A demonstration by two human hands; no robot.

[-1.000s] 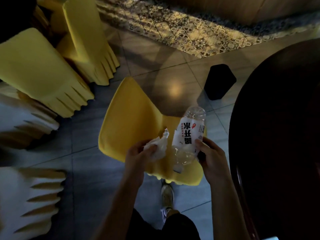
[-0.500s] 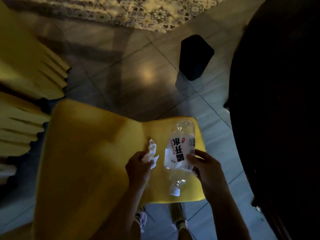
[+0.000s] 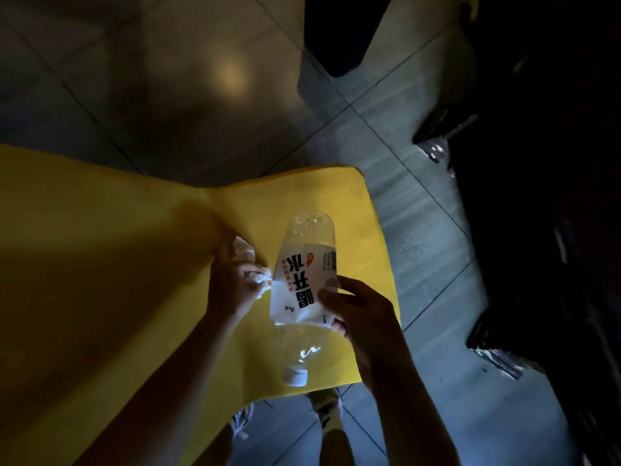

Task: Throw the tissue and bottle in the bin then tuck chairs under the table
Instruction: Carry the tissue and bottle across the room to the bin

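Hands hold both pieces of rubbish above a yellow chair (image 3: 111, 264): the left hand (image 3: 232, 287) is closed on the crumpled tissue (image 3: 247, 255), the right hand (image 3: 356, 311) grips the clear plastic bottle (image 3: 304, 280), cap nearest. Black bin (image 3: 339, 31) stands far, on the tiled floor (image 3: 161, 79).

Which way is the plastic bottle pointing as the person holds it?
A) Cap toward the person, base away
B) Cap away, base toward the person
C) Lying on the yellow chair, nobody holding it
A: the right hand grips the bottle, whose white cap points back toward the person.
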